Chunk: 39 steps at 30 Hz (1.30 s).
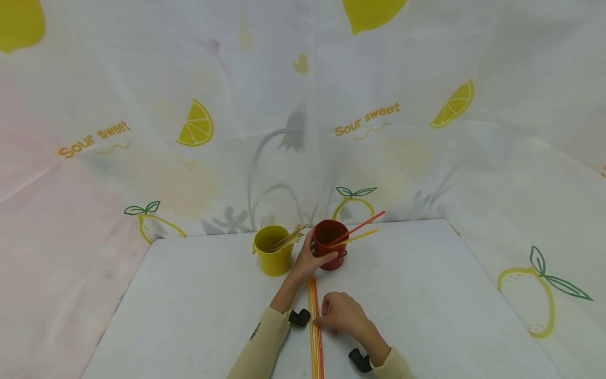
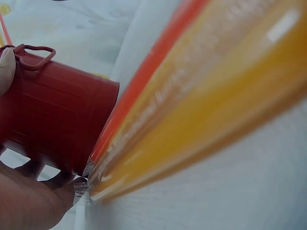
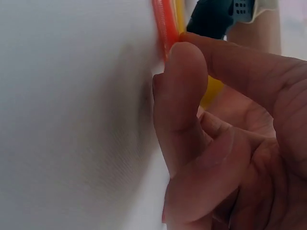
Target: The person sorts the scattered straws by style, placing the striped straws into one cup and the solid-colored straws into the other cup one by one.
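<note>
My left hand (image 1: pixel 306 259) grips the side of a small red metal bucket (image 1: pixel 330 258), its thumb across the front. An orange-red straw (image 1: pixel 362 227) and a yellow straw (image 1: pixel 362 237) lean out of that bucket's mouth. Toward me lie long orange-red and yellow straws (image 1: pixel 316 345) in clear wrapping, with a crimped wrapper end (image 2: pixel 82 189) beside the left hand. The thumb and forefinger of my right hand (image 1: pixel 344 314) pinch at the edge of these straws; in the right wrist view the fingertips hide part of the orange-red straw (image 3: pixel 167 28).
A yellow bucket (image 1: pixel 273 261) left of the red one holds several flat tan strips (image 1: pixel 288 239). Black wrist cameras (image 1: pixel 300 317) sit on both wrists. The white table (image 1: pixel 189 305) ends at a lemon-print cloth (image 1: pixel 293 105) behind and at the sides.
</note>
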Available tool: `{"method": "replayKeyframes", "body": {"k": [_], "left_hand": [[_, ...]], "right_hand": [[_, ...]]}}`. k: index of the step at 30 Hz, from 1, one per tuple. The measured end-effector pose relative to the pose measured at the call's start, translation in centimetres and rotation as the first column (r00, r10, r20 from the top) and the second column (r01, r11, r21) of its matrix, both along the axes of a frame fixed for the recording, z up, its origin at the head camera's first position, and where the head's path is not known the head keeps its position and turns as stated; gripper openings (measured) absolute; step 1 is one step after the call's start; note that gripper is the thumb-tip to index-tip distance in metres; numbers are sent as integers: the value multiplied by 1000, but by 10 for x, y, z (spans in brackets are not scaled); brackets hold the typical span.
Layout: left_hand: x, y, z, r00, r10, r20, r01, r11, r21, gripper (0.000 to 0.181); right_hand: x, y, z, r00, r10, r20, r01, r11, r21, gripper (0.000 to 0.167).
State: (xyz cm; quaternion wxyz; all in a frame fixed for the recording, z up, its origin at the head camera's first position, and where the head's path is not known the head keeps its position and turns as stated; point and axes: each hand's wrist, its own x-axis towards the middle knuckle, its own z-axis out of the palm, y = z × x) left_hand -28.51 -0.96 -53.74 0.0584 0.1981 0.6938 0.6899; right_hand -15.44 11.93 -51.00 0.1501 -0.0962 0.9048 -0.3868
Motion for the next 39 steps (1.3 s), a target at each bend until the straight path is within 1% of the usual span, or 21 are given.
{"method": "replayKeyframes", "body": {"k": [3, 7, 12, 19, 23, 26, 29, 31, 35, 37, 38, 39], "left_hand": [[0, 0, 0, 1000, -4, 5, 4, 1000, 3, 83], [0, 0, 0, 1000, -1, -7, 2, 1000, 3, 83], [0, 1, 1, 1000, 0, -13, 0, 1000, 5, 83], [0, 1, 2, 1000, 0, -2, 0, 1000, 1, 84], [-1, 1, -1, 1000, -2, -3, 2, 1000, 0, 84], [-1, 1, -1, 1000, -3, -10, 3, 1000, -13, 85], [-1, 0, 0, 1000, -6, -9, 6, 1000, -26, 86], [0, 0, 2, 1000, -10, -4, 9, 999, -34, 86], [11, -3, 22, 1000, -21, -5, 21, 998, -56, 84], [16, -5, 31, 1000, -28, -12, 27, 998, -51, 83], [16, -4, 29, 1000, -25, -12, 24, 999, -46, 83], [13, -4, 25, 1000, -20, -10, 19, 999, -44, 83]], "right_hand": [[2, -1, 0, 1000, 7, -5, -7, 1000, 11, 30], [3, 2, 2, 1000, 9, 13, -9, 1000, 28, 28], [3, 6, 5, 998, -16, 65, 12, 998, 58, 25], [4, 13, 7, 997, -53, 55, 46, 990, 130, 17], [6, 18, 9, 994, -70, 79, 56, 985, 163, 14], [7, 23, 13, 992, -70, 101, 52, 983, 177, 15], [10, 28, 20, 992, -56, 110, 36, 983, 182, 16], [13, 32, 27, 994, -43, 102, 26, 985, 169, 16], [17, 40, 45, 997, -23, 72, 13, 992, 128, 17], [18, 44, 54, 998, -22, 55, 16, 995, 103, 17], [18, 46, 59, 999, -19, 41, 16, 996, 90, 17], [18, 48, 64, 999, -18, 26, 16, 997, 76, 17]]}}
